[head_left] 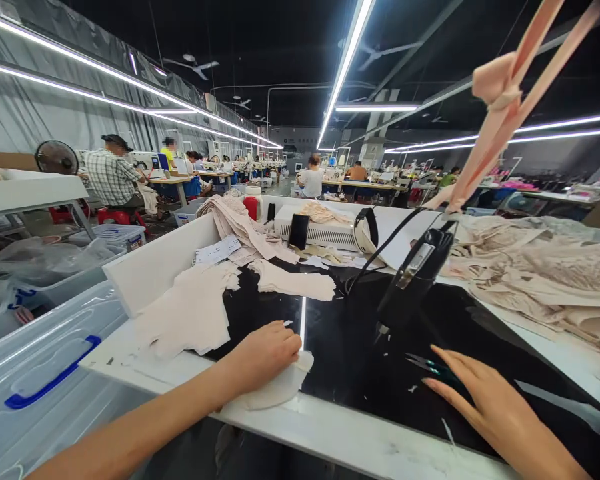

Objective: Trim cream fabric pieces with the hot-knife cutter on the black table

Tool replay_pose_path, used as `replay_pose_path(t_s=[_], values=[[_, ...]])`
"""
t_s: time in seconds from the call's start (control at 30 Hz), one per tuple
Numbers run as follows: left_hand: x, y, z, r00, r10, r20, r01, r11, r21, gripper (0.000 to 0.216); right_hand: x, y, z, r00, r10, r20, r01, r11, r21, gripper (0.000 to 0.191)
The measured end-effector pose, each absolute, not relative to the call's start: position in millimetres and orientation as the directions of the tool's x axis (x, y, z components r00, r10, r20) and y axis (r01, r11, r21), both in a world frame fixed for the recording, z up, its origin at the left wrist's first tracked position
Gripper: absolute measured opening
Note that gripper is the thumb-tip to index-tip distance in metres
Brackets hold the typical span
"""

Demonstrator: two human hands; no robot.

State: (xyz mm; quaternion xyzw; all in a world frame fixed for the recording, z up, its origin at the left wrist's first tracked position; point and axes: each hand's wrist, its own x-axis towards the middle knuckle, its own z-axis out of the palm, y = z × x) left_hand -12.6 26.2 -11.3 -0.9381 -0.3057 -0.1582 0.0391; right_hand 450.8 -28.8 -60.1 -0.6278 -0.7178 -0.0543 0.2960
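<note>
At the near edge of the black table top (350,360), my left hand (275,353) is closed on a cream fabric piece (280,387), which hangs slightly over the edge. My right hand (485,393) is to the right, its thumb and fingers apart. Between them, close to the surface, are small thread snips (420,363) with green-tinted handles, blades pointing left; the handle end is partly hidden by the hand. Above the table hangs a black handheld device (417,273) on a knotted peach fabric strip (503,100), tip downward.
A stack of cream fabric pieces (185,310) lies at left, another pile (295,280) farther back. Beige fabric (555,260) is heaped at right. A white vented box (330,233) and phone (299,231) are behind. A clear bin (55,373) stands left; people sit at sewing tables beyond.
</note>
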Motion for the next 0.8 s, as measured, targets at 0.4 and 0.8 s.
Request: replay_pose_path(t_s=[0.4,0.8], values=[[-19,18,5,0.540,0.828,0.154,0.783,-0.560,0.271,0.023,444,-15,-71,0.012,0.836,0.548,0.881,0.251,-0.402,0.095],[-9,-21,28,0.510,0.838,-0.193,0.256,0.066,0.964,0.042,396,-71,-35,0.283,0.881,0.379,0.776,0.022,-0.630,0.063]])
